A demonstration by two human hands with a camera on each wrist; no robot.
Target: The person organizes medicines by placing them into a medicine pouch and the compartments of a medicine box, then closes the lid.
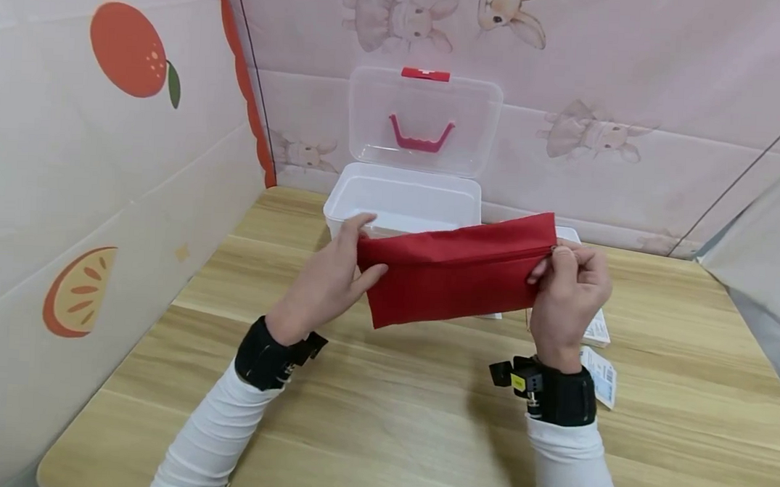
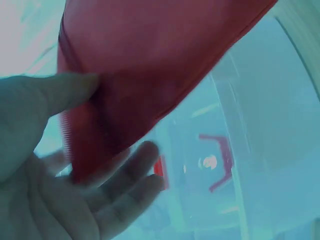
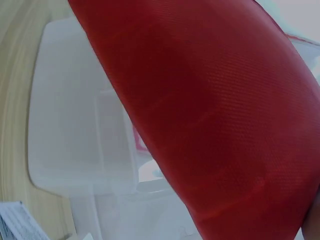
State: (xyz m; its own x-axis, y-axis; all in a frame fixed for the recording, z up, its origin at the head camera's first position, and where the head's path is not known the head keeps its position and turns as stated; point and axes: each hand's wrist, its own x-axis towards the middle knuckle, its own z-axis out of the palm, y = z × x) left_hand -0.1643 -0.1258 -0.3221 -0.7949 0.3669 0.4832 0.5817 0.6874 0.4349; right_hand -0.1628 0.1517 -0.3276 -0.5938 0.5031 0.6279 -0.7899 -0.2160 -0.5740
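A flat red zipper pouch (image 1: 454,282) is held up above the table, its zipper running lengthwise near the upper edge. My left hand (image 1: 326,273) pinches its left end, thumb on the front and fingers behind, as the left wrist view shows with the pouch corner (image 2: 95,140) beneath the thumb. At the other end my right hand (image 1: 571,288) pinches the pouch by the zipper's end, thumb against curled fingers. In the right wrist view the pouch (image 3: 210,110) fills most of the picture and hides nearly all of that hand.
Behind the pouch stands a white plastic box (image 1: 406,182), its clear lid (image 1: 369,119) raised, with a pink handle (image 1: 422,137) and red latch (image 1: 426,74). White printed packets (image 1: 597,331) lie right of the pouch, partly covered, and another packet (image 1: 600,376) lies beside the right wrist.
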